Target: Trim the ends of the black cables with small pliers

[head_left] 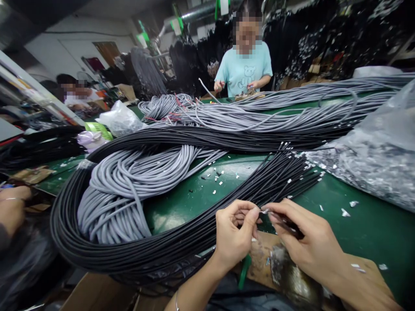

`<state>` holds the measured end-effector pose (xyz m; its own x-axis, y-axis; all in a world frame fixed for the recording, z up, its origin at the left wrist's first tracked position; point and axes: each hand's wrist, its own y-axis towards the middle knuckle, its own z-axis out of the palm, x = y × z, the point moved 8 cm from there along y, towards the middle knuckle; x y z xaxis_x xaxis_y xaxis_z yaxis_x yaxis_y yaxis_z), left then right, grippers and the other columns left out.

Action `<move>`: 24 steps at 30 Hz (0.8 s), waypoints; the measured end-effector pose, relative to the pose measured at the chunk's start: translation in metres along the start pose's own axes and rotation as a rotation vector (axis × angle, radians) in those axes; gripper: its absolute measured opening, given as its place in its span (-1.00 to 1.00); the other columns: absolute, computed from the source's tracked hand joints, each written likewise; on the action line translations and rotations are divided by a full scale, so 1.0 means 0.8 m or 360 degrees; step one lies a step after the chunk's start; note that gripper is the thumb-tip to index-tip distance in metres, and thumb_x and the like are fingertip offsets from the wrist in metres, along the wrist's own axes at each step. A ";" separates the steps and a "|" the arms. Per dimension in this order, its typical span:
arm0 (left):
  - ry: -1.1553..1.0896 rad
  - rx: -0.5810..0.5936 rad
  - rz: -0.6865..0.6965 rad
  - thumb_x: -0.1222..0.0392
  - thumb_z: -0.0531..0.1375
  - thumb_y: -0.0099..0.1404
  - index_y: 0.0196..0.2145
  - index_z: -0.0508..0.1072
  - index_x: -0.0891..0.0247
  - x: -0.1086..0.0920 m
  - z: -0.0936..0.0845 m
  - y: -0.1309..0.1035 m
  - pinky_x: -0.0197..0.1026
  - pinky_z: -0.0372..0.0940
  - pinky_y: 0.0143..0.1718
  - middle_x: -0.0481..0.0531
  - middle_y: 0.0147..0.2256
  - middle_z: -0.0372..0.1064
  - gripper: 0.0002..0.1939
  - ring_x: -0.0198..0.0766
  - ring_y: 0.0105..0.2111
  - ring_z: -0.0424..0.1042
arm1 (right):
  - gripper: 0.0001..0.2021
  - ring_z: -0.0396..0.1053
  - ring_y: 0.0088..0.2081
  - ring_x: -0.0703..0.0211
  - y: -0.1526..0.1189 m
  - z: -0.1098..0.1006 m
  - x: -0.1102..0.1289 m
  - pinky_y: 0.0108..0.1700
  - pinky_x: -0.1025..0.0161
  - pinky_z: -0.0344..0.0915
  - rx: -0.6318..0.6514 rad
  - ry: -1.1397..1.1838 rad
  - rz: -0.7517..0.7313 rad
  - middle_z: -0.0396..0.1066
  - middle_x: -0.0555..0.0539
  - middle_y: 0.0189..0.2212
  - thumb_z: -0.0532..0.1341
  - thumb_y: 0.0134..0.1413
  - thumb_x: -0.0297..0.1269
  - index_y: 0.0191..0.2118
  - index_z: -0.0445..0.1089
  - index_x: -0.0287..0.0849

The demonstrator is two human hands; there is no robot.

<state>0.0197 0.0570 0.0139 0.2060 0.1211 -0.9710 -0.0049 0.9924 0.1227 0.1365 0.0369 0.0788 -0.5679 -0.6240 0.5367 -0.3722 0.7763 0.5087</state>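
Near the bottom centre, my left hand [236,229] is closed in a pinch on a thin cable end, its fingertips at the front edge of the black cable bundle [194,224]. My right hand [301,237] meets it from the right, thumb and fingers pinched at a small whitish tip between the two hands. What exactly my right fingers grip is too small to make out. The black cables curve round from the left, and their loose ends [288,172] fan out just beyond my hands, several with white tips.
Coiled grey cables [129,190] lie inside the black loop on the green table [327,233]. A large clear plastic bag [372,147] rests at the right. Below my hands is a brown board [259,259]. A person [246,65] works across the table; another person's hand [14,205] is at left.
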 end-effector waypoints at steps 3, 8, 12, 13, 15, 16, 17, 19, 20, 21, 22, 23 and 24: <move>-0.0002 0.0015 0.0035 0.13 0.18 0.22 -0.36 0.42 0.35 -0.002 0.001 -0.001 -0.45 0.18 -0.67 -0.07 -0.60 0.33 -0.81 -0.50 -0.70 0.24 | -0.79 0.29 -0.45 0.29 -0.002 0.000 -0.003 -0.43 0.38 0.25 0.0002 0.0051 0.0016 0.31 0.00 -0.43 0.14 0.07 -0.50 -0.16 0.31 -0.15; 0.0155 0.0014 0.0231 0.17 0.24 0.14 -0.30 0.53 0.32 -0.017 0.004 -0.001 -0.40 0.24 -0.60 0.05 -0.48 0.43 -0.80 -0.40 -0.58 0.34 | -0.80 0.33 -0.44 0.28 -0.002 0.000 -0.007 -0.42 0.37 0.25 -0.0061 0.0033 0.0007 0.34 0.00 -0.44 0.12 0.05 -0.53 -0.21 0.33 -0.15; -0.0012 -0.0057 0.0076 0.12 0.25 0.12 -0.45 0.50 0.39 -0.010 0.001 0.002 -0.39 0.19 -0.70 -0.02 -0.66 0.35 -0.78 -0.42 -0.72 0.29 | -0.86 0.30 -0.49 0.30 0.000 0.000 -0.003 -0.46 0.38 0.24 -0.0058 0.0034 -0.0006 0.32 0.03 -0.49 0.13 0.05 -0.50 -0.26 0.33 -0.16; -0.0065 -0.0040 0.0012 0.10 0.24 0.12 -0.47 0.47 0.39 -0.006 0.002 0.003 -0.40 0.15 -0.73 -0.06 -0.71 0.30 -0.76 -0.44 -0.76 0.25 | -0.88 0.30 -0.49 0.31 0.000 -0.001 -0.002 -0.47 0.38 0.23 -0.0055 0.0031 0.0000 0.32 0.03 -0.49 0.15 0.05 -0.48 -0.28 0.34 -0.16; -0.0123 -0.0007 -0.0077 0.06 0.23 0.13 -0.50 0.42 0.38 -0.002 0.005 0.003 -0.42 0.11 -0.74 -0.10 -0.75 0.25 -0.72 -0.45 -0.78 0.22 | -0.89 0.29 -0.49 0.32 0.002 -0.004 -0.002 -0.47 0.38 0.23 -0.0066 0.0036 0.0031 0.32 0.04 -0.49 0.17 0.03 -0.48 -0.31 0.35 -0.15; -0.0134 0.0005 -0.0104 0.05 0.23 0.13 -0.50 0.40 0.38 -0.001 0.006 0.003 -0.43 0.10 -0.74 -0.10 -0.74 0.25 -0.71 -0.46 -0.78 0.22 | -0.89 0.29 -0.49 0.33 0.003 -0.005 -0.002 -0.46 0.39 0.23 -0.0076 0.0045 0.0058 0.32 0.05 -0.49 0.18 0.03 -0.48 -0.31 0.36 -0.14; -0.0139 0.0016 -0.0120 0.05 0.22 0.14 -0.50 0.38 0.38 0.000 0.006 0.003 -0.43 0.10 -0.74 -0.10 -0.73 0.26 -0.71 -0.47 -0.78 0.21 | -0.88 0.28 -0.49 0.34 0.004 -0.007 -0.004 -0.46 0.39 0.23 -0.0092 0.0058 0.0084 0.32 0.05 -0.49 0.18 0.02 -0.48 -0.31 0.37 -0.14; -0.0141 0.0030 -0.0120 0.07 0.21 0.16 -0.49 0.37 0.38 0.001 0.008 0.003 -0.44 0.10 -0.73 -0.10 -0.72 0.25 -0.72 -0.49 -0.77 0.19 | -0.88 0.28 -0.50 0.35 0.005 -0.011 -0.006 -0.46 0.40 0.23 -0.0128 0.0084 0.0115 0.33 0.05 -0.48 0.20 0.03 -0.47 -0.29 0.39 -0.15; -0.0140 0.0029 -0.0109 0.08 0.21 0.17 -0.49 0.36 0.37 0.000 0.008 0.002 -0.45 0.10 -0.73 -0.10 -0.71 0.26 -0.73 -0.50 -0.77 0.20 | -0.88 0.28 -0.49 0.36 0.004 -0.012 -0.006 -0.45 0.40 0.23 -0.0140 0.0094 0.0112 0.34 0.05 -0.48 0.20 0.04 -0.47 -0.28 0.40 -0.15; -0.0141 0.0026 -0.0097 0.09 0.20 0.17 -0.47 0.36 0.37 0.000 0.008 0.002 -0.45 0.10 -0.72 -0.09 -0.69 0.27 -0.74 -0.50 -0.76 0.20 | -0.88 0.28 -0.49 0.36 0.004 -0.012 -0.006 -0.44 0.41 0.23 -0.0145 0.0097 0.0099 0.34 0.05 -0.47 0.19 0.04 -0.47 -0.28 0.40 -0.15; -0.0141 0.0023 -0.0086 0.09 0.20 0.18 -0.45 0.37 0.37 0.000 0.008 0.002 -0.46 0.11 -0.72 -0.08 -0.66 0.29 -0.76 -0.50 -0.75 0.21 | -0.87 0.29 -0.47 0.36 0.003 -0.011 -0.006 -0.43 0.41 0.23 -0.0150 0.0092 0.0075 0.34 0.04 -0.47 0.18 0.05 -0.49 -0.28 0.40 -0.15; -0.0135 0.0028 -0.0074 0.10 0.20 0.18 -0.42 0.39 0.36 0.000 0.008 0.002 -0.46 0.12 -0.71 -0.07 -0.63 0.32 -0.78 -0.51 -0.73 0.22 | -0.85 0.30 -0.46 0.35 0.001 -0.011 -0.005 -0.42 0.41 0.23 -0.0149 0.0072 0.0049 0.35 0.04 -0.46 0.17 0.04 -0.52 -0.28 0.39 -0.15; -0.0124 0.0030 -0.0059 0.11 0.21 0.17 -0.39 0.40 0.36 -0.001 0.009 0.002 -0.46 0.13 -0.70 -0.05 -0.59 0.34 -0.79 -0.51 -0.72 0.23 | -0.82 0.30 -0.45 0.35 -0.001 -0.010 -0.004 -0.42 0.41 0.23 -0.0144 0.0032 0.0023 0.34 0.04 -0.45 0.16 0.03 -0.54 -0.27 0.37 -0.15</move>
<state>0.0266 0.0581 0.0163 0.2809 0.0815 -0.9563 0.0225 0.9956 0.0914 0.1442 0.0377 0.0818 -0.5574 -0.6153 0.5573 -0.2959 0.7745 0.5591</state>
